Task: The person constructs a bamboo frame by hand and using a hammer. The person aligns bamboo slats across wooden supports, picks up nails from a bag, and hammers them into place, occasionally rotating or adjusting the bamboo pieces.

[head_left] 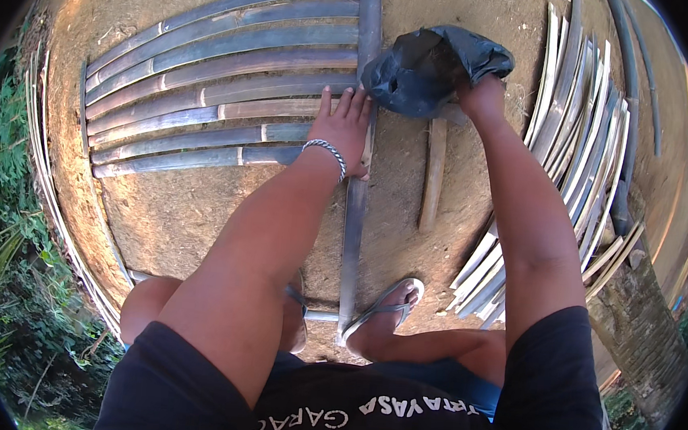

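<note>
Left hand (341, 134) lay palm-down, fingers stretched out and slightly apart, where the 8 split-bamboo slats (230, 69) met the dark bamboo crosspiece (354, 224); it gripped nothing. Right hand (483, 98) was at the mouth of the black plastic bag (407, 78), fingers hidden, so couldn't tell if it was pinching the film or reaching inside. Bag sat just right of the crosspiece's upper part, left edge by the left fingertips; contents couldn't be made out. Loose bamboo strip (433, 178) lay on the soil (239, 207) below the bag, with a bamboo strip pile (576, 136) further right.

My read on handling: even pressure from the left palm suited this, since narrow slats could slide or rock on bare soil. Fingertips belonged off the split edges, which could cut. Bag film looked thin, so it called for a wide mouth, a slow right hand and clearance from slat ends to avoid snags.
</note>
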`<state>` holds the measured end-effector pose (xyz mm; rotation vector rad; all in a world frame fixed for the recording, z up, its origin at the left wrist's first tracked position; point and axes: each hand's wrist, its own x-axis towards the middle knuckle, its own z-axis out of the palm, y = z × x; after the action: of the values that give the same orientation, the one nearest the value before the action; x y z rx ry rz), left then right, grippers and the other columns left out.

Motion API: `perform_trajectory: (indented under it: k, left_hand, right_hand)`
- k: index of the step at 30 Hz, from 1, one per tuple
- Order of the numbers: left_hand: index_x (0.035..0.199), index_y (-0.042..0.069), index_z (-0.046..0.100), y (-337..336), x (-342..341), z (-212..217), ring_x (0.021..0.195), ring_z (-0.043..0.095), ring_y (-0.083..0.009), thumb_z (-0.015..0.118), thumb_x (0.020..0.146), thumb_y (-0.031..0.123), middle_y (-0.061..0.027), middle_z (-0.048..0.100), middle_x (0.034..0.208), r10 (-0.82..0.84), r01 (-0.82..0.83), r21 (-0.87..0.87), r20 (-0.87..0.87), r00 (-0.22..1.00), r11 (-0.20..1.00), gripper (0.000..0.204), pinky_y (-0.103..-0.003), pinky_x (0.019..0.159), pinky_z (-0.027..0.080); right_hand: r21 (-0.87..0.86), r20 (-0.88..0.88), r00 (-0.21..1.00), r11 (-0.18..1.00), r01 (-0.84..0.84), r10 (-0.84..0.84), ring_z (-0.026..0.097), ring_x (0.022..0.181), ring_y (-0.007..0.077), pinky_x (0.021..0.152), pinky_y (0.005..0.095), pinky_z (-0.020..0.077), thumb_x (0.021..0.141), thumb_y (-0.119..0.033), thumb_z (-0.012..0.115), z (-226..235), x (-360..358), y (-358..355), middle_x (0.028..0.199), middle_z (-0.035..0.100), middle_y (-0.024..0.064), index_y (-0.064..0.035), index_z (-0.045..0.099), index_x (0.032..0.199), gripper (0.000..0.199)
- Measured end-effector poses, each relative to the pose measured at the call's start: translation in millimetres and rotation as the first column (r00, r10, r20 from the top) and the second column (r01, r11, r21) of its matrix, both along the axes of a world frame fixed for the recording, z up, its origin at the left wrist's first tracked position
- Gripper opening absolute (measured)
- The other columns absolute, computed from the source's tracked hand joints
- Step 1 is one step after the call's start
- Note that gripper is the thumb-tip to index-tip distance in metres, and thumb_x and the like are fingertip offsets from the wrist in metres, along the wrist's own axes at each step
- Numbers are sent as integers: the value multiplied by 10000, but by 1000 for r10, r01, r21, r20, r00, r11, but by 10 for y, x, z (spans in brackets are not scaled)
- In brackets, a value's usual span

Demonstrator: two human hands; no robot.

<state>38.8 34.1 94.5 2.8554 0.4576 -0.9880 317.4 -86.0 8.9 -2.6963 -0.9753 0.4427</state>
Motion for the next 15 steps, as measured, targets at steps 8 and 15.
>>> perform_trajectory:
  k: [8,15]
  left_hand:
    - [1642,-14,124,-1,-7,-44,1606,125,-315,804,701,705,-182,166,1723,0,1,-21,45,999,1000,1366,-609,1272,48]
    - [1648,-2,97,-16,13,-38,1608,123,-298,816,676,713,-161,135,1734,12,-5,-63,104,995,998,1404,-606,1274,52]
  right_hand:
    - [62,97,989,992,111,-116,701,996,443,887,507,561,866,-209,664,388,-256,-49,1027,735,251,-63,750,1005,219]
    - [315,119,977,939,134,-179,729,922,371,836,456,570,884,-182,686,679,-493,-384,987,761,175,-94,757,1050,200]
